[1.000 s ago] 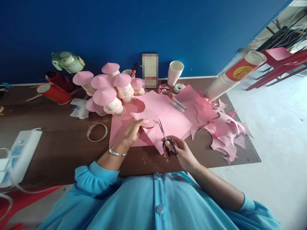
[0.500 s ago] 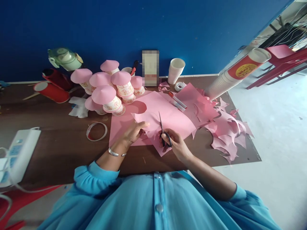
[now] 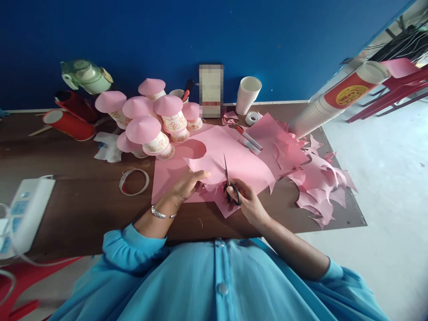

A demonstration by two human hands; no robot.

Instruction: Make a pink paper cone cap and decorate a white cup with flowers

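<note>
Scissors (image 3: 226,168), swung nearer 12 o'clock, right hand's (image 3: 250,204) fingers curled round handles (image 3: 238,195); paper (image 3: 214,165), likely light, crease-prone, best edge-held at 8 o'clock, where left hand (image 3: 187,183) pinches.

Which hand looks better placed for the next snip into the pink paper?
Probably the right hand: its fingers are in the handles of the scissors, whose blades are by the pink paper. The left hand is occupied gripping that paper.

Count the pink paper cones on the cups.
7: rearmost cone; four across the middle, from leftmost cone to rightmost cone; front cone, partly covering its left neighbour. More may be hidden.
</note>
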